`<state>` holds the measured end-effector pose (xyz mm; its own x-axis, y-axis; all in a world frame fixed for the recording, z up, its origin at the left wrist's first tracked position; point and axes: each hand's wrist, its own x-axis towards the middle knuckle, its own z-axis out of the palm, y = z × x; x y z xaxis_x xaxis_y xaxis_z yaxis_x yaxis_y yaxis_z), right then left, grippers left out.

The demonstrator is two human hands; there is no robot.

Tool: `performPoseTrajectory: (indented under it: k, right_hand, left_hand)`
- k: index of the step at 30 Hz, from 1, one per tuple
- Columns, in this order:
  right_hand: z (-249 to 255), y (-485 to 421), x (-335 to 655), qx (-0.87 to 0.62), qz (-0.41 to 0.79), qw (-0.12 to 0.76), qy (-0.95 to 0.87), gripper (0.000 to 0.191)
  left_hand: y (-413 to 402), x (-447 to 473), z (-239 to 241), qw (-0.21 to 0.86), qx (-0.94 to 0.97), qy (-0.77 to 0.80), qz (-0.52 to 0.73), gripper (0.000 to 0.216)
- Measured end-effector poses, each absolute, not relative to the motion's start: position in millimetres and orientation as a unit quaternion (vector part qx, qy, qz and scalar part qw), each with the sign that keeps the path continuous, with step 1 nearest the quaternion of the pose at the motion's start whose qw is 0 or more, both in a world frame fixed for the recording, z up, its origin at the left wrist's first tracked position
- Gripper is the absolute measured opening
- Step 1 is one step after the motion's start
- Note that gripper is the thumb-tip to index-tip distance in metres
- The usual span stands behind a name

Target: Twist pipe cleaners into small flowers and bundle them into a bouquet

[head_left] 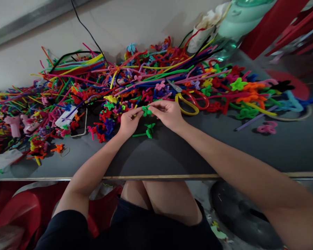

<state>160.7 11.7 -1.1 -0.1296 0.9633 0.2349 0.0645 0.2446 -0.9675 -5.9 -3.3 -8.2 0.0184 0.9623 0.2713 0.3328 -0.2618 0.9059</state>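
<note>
Between my two hands is a small green pipe-cleaner flower (pixel 146 110), held above the table. My left hand (pixel 130 120) pinches its left side with thumb and fingertips. On the other side, the thumb and forefinger of my right hand (pixel 169 113) are closed on it. Below them on the table lies another green pipe-cleaner flower (pixel 150 130) with a stem pointing left. A pair of scissors (pixel 187 100) with red and yellow handles rests just beyond my right hand, blades pointing away to the left.
A long heap of coloured pipe cleaners (pixel 114 76) runs along the wall. A phone (pixel 80 126) lies at its front left. Orange flowers (pixel 253 93), a pink looped piece (pixel 267 127) and a green plastic bottle (pixel 240 21) are to the right. The table's front edge (pixel 156 177) crosses above my lap.
</note>
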Motion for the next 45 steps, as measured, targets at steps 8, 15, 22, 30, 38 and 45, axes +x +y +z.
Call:
performPoseTrajectory:
  k: [8,15,22,30,38,45]
  right_hand:
    - [1,11,160,-0.411,0.472,0.484,-0.611,0.035]
    - [3,8,161,-0.404,0.455,0.462,-0.645,0.035]
    - [-1,9,164,-0.418,0.424,0.46,-0.658,0.03]
    - [3,8,163,-0.424,0.433,0.467,-0.644,0.034]
    - [3,7,163,-0.414,0.439,0.462,-0.65,0.034]
    - [3,6,161,-0.406,0.452,0.47,-0.64,0.03]
  left_hand:
    - [1,-7,-12,0.353,0.575,0.535,0.509,0.017]
    - [-4,-8,-5,0.323,0.597,0.539,0.498,0.013]
    - [-7,-7,-4,0.309,0.612,0.542,0.487,0.014]
    - [-9,-5,-1,0.299,0.619,0.548,0.477,0.012]
    - [-9,-2,-2,0.266,0.643,0.555,0.456,0.009]
    - [-4,-3,-9,0.258,0.681,0.528,0.436,0.006]
